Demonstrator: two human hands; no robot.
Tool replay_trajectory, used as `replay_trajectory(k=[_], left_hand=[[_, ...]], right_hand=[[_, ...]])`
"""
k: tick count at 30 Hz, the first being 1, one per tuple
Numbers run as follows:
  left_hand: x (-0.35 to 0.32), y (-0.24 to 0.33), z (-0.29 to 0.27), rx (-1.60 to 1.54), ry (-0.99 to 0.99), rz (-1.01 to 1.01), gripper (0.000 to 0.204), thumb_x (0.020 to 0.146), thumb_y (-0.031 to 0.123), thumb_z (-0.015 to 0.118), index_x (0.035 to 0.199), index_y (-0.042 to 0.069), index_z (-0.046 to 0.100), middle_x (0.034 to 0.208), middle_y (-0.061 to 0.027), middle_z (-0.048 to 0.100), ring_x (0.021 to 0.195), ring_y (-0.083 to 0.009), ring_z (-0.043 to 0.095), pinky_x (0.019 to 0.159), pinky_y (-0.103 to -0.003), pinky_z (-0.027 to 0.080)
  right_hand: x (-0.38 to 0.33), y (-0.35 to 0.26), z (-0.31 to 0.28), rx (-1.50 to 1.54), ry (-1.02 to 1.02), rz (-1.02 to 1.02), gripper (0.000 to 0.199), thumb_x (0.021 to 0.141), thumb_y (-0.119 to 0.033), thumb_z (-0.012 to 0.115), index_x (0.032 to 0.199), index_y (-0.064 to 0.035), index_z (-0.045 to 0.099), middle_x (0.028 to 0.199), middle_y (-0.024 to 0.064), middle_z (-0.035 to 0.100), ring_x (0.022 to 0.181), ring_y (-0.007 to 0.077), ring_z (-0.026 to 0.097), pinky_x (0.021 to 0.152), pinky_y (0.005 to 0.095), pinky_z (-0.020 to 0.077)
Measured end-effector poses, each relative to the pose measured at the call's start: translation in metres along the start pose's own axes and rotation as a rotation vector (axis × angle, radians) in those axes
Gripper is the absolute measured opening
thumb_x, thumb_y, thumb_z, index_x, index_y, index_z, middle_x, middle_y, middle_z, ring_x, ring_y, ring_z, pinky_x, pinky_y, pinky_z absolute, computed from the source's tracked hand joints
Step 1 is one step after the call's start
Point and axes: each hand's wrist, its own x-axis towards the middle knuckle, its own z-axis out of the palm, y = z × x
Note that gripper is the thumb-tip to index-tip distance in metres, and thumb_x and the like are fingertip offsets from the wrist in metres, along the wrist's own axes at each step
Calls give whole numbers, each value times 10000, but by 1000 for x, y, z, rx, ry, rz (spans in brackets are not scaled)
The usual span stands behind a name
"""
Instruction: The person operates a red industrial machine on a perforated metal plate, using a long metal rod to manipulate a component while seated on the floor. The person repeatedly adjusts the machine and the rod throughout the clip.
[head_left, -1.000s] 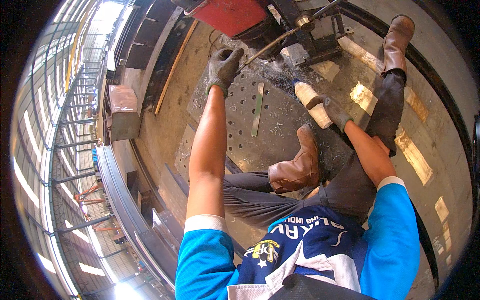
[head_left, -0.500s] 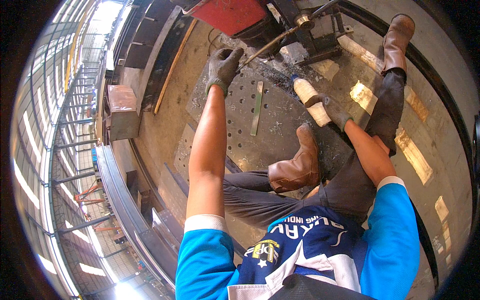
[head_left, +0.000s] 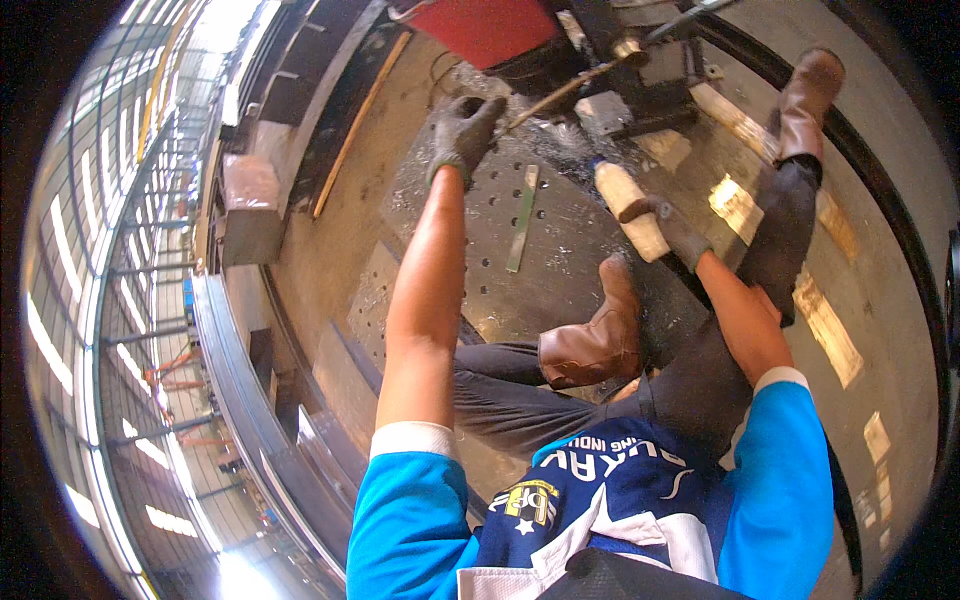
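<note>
Left hand (head_left: 467, 132) grips a metal rod (head_left: 566, 92) by its end, likely for leverage, while right hand (head_left: 681, 231) clasps a cream bottle (head_left: 620, 190) over the perforated plate (head_left: 572, 238), apparently so its blue tip (head_left: 597, 162) faces the machine (head_left: 490, 32).

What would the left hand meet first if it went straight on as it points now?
Probably the red container, near the picture's top edge, in line beyond the left hand. Depth is unclear in this one view, so it might pass beneath it instead.
</note>
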Motion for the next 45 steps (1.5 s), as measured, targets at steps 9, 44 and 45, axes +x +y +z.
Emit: replay_trajectory(k=[9, 44, 45], left_hand=[[-9, 9, 1, 56, 54, -58, 530, 912, 484, 790, 1088, -16, 780, 901, -133, 782, 774, -211, 718, 737, -379, 568], [3, -12, 9, -122, -17, -17, 336, 1016, 383, 750, 1004, 47, 737, 806, -12, 641, 650, -102, 555, 565, -306, 454], [0, -12, 7, -202, -24, -53, 333, 1010, 376, 759, 998, 45, 727, 785, -13, 630, 640, -105, 550, 561, -315, 452]], right_hand=[[1, -8, 3, -189, -8, -12, 523, 1136, -289, 310, 1137, -96, 796, 1218, 120, 752, 1149, 249, 671, 1078, 362, 482], [27, 36, 11, -410, 138, -138, 460, 1099, -390, 408, 1210, -116, 760, 1207, 186, 738, 1144, 343, 672, 1045, 453, 503], [29, 34, 13, -420, 139, -147, 461, 1096, -394, 409, 1212, -118, 760, 1211, 189, 738, 1150, 348, 672, 1046, 457, 503]])
